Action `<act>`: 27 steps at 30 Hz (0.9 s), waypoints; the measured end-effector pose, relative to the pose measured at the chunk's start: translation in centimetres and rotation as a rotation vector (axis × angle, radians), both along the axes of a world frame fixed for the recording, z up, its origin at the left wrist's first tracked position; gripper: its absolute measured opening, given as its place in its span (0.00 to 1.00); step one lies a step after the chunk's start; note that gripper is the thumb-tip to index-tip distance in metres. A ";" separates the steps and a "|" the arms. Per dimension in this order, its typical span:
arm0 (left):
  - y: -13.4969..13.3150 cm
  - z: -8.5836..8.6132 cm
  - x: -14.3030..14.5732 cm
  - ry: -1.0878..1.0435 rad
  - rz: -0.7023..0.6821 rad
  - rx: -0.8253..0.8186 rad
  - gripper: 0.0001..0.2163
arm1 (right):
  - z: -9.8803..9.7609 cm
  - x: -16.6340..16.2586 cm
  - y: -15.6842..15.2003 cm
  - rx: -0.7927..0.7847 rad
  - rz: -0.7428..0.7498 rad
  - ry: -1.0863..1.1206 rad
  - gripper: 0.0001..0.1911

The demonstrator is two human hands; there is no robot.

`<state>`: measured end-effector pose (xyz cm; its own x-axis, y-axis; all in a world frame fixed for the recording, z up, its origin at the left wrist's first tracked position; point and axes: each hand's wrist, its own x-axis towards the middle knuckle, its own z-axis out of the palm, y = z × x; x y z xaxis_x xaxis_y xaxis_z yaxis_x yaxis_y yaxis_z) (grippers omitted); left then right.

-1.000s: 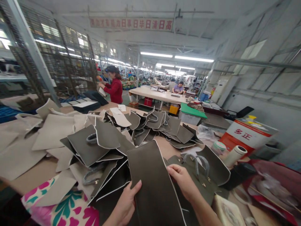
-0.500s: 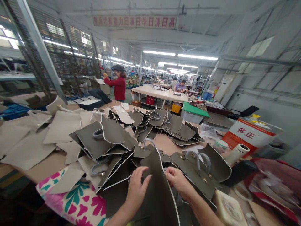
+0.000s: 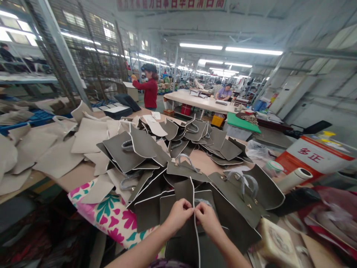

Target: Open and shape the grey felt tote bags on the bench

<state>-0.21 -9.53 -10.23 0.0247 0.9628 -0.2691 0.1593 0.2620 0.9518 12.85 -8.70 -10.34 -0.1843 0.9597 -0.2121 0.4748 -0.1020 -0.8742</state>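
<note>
My left hand (image 3: 178,216) and my right hand (image 3: 208,219) meet low in the middle, both pinched on the white-piped edge of a dark olive leather bag panel (image 3: 184,190). The panel is folded edge-on toward me, its white trim running down between my hands. Under and around it lies a heap of similar olive panels (image 3: 139,147), some with grey handles and small metal fittings. An olive piece with a handle (image 3: 240,190) lies just right of my right hand.
Beige panels (image 3: 58,156) cover the table's left side. A floral cloth (image 3: 111,216) hangs at the front edge. A red-and-white can (image 3: 315,156), a paper roll (image 3: 292,178) and red items sit right. A person in red (image 3: 150,91) stands beyond, others at far tables.
The flat olive panel I held upright has been folded and lowered; both hands have come together on its white edge. The view has tilted down and shifted left.
</note>
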 end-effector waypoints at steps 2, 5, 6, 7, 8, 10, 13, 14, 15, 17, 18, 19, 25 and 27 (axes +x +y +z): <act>0.2 0.1 0.0 0.064 0.004 0.010 0.02 | -0.1 0.0 -0.3 0.038 0.006 -0.054 0.06; 0.5 0.0 -0.1 0.123 -0.011 -0.019 0.02 | -0.1 -0.4 -0.7 0.098 0.012 -0.159 0.06; 0.5 -0.1 -0.1 0.127 -0.026 -0.047 0.02 | -0.1 -0.6 -0.8 0.118 0.014 -0.195 0.06; 0.6 -0.2 -0.1 0.125 -0.043 -0.079 0.02 | -0.1 -0.7 -0.9 0.139 0.015 -0.228 0.07; 0.7 -0.3 -0.2 0.118 -0.060 -0.112 0.03 | -0.2 -0.9 -1.0 0.158 0.018 -0.260 0.07; 0.8 -0.5 -0.2 0.103 -0.082 -0.167 0.03 | -0.3 -1.1 -1.1 0.188 0.028 -0.314 0.07; 0.8 -0.9 0.0 0.096 -0.089 -0.223 0.04 | -0.6 -1.2 -1.3 0.220 0.043 -0.386 0.08; 0.8 -1.0 0.1 0.095 -0.089 -0.236 0.04 | -0.7 -1.2 -1.4 0.227 0.050 -0.407 0.08; 0.9 -1.2 0.2 0.095 -0.089 -0.246 0.04 | -0.7 -1.0 -1.4 0.235 0.055 -0.426 0.08; 0.9 -1.5 0.4 0.094 -0.086 -0.254 0.05 | -0.7 -0.4 -1.3 0.250 0.058 -0.459 0.08; 0.9 -1.6 0.4 0.093 -0.082 -0.255 0.05 | -0.7 0.1 -1.1 0.258 0.052 -0.475 0.08; 0.9 -1.7 0.3 0.092 -0.078 -0.254 0.05 | -0.7 0.6 -0.8 0.266 0.042 -0.489 0.08; 0.6 -1.4 -0.5 0.061 -0.097 -0.228 0.06 | -1.2 4.3 1.7 0.245 -0.052 -0.539 0.09; 0.4 -1.2 -0.6 0.040 -0.116 -0.227 0.06 | -1.4 4.5 2.0 0.225 -0.049 -0.514 0.09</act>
